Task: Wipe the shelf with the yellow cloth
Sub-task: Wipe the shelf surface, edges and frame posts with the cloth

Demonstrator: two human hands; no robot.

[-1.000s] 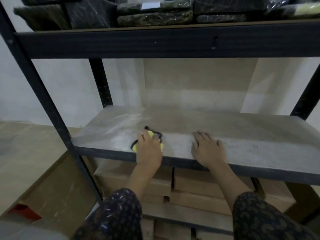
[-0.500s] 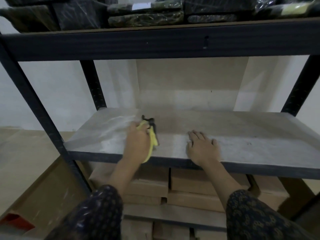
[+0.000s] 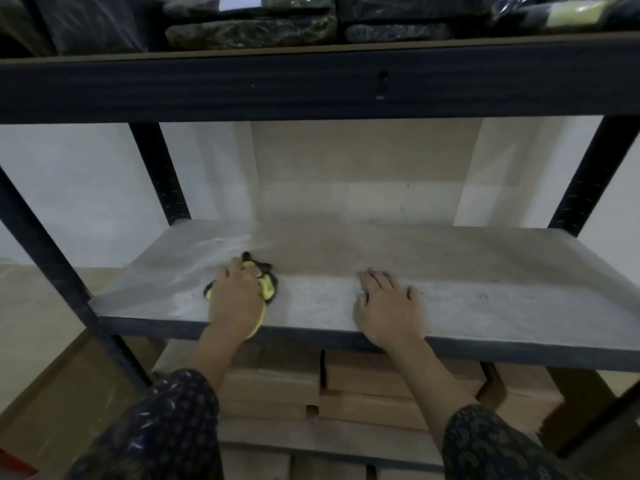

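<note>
Left grip slid left clutching yellow cloth, right grip spread, boxes beneath shelf

Yellow cloth: small, bunched up, dark trim along its edge, lower left of centre in frame. Lies on the shelf near the front edge, left half of the board. Mostly covered by the left hand, which rests on top; yellow shows at the hand's right side and under the wrist at the front edge. Shelf: flat grey board, dark front rim, spans mid-frame, level. Pale smeared streaks on its left part around the cloth.
</note>
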